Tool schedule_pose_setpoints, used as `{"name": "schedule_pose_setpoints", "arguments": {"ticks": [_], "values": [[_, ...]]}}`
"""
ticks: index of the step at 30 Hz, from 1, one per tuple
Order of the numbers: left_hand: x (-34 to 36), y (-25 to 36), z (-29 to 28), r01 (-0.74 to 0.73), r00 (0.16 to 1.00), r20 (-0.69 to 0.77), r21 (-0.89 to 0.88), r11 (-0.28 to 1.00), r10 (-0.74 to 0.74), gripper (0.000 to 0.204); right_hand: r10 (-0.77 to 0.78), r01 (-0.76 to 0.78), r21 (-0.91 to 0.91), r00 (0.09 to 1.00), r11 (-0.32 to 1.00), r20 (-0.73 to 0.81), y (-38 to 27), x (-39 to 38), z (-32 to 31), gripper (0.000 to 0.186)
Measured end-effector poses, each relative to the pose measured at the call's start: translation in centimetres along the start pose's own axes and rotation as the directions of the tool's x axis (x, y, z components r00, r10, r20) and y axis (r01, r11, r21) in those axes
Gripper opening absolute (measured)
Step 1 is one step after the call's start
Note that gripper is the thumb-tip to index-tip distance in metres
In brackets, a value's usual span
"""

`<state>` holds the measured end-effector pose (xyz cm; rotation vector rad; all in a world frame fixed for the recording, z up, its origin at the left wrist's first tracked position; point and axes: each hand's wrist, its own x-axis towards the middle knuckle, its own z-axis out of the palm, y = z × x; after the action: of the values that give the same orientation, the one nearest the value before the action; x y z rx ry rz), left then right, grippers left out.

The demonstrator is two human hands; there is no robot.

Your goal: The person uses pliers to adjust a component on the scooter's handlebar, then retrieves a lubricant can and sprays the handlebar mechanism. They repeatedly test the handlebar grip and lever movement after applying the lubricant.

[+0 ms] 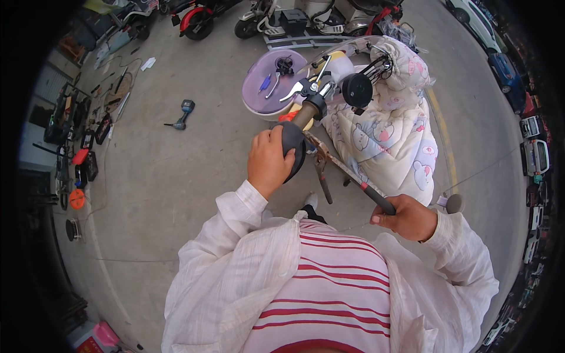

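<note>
Our fingers (275, 136) on the left side are clamped over a dark rounded piece (293, 141) at the near end of the handlebar, the thumb lying along its right side, so our left hand (268, 162) is closed on it. Our right hand (409, 217) is curled tight round the dark end of one handle of a long-handled tool (347, 167), which runs up and left to the handlebar; its head sits beside the dark piece, and we cannot tell whether the two touch. Its other handle (324, 185) slants down, free of both our hands. Just beyond the dark piece we see a brown grip (307, 113), then a pale brake lever (293, 91), with a round black gauge (357, 90) to its right. A padded, cartoon-print cover (382, 138) drapes over the right of the bike. To the left of the lever stands a purple-topped tub (253, 88), bearing a blue item (265, 83), a loose lever (273, 86) and a black part (285, 65). Well apart, a drill (185, 113) lies on the ground (165, 176).
</note>
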<state>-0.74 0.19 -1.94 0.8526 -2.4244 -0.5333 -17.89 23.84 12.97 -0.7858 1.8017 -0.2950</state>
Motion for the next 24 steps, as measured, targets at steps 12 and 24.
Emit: {"name": "schedule_pose_setpoints", "arguments": {"ticks": [12, 24], "values": [[-0.3, -0.8, 2.7, 0.155, 0.981, -0.053, -0.355, 0.922, -0.186, 0.050, 0.103, -0.099, -0.264, 0.995, 0.960, 0.000, -4.2, 3.0, -1.6, 0.028], [-0.9, -1.4, 2.1, 0.260, 0.961, 0.063, -0.546, 0.796, -0.270, 0.060, 0.077, -0.059, -0.469, 0.997, 0.881, 0.019, -7.1, 4.9, -1.9, 0.025]]}}
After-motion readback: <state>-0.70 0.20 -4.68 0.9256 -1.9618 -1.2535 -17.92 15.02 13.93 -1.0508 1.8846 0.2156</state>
